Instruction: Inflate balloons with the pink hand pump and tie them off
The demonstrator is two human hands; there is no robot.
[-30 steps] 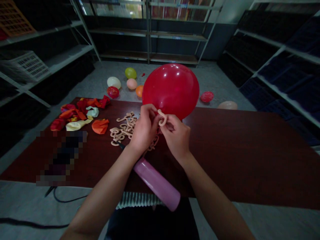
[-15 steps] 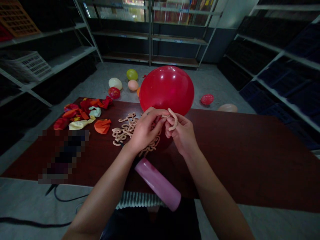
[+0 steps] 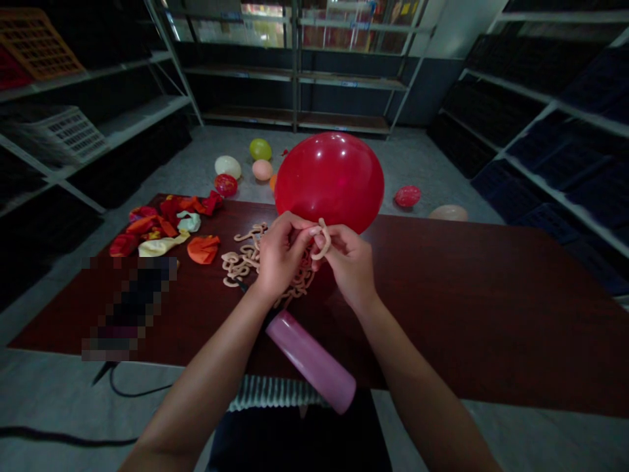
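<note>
Fingers: curled together on both hands. Those of the right hand (image 3: 350, 267) are clamped on a thin beige twisting balloon (image 3: 323, 240), whose end stands up in a small loop. Those of the left hand (image 3: 282, 255) meet them, closed on something hidden; I cannot tell what.

Held piece: between the two hands, above the tabletop, at the lower end of a large inflated red balloon (image 3: 329, 183). Where the two balloons meet is hidden by the fingers.

Pump: a pink cylindrical hand pump (image 3: 310, 362) lies on the near edge of a dark red table (image 3: 466, 308), its end jutting past the edge, with a black nozzle (image 3: 240, 286) just beside the left wrist.

Tabletop: a tangled heap of beige twisting balloons (image 3: 250, 262) lies under and left of the left hand. Further left sit limp red, orange and yellow balloons (image 3: 162, 226), beside a pixelated patch (image 3: 130, 308).

Floor: beyond the table lie small inflated balloons (image 3: 262, 170) in green, cream, peach and red.

Far side: metal shelves (image 3: 295, 85) stand ahead, with dark crates (image 3: 545, 170) racked on the right.
</note>
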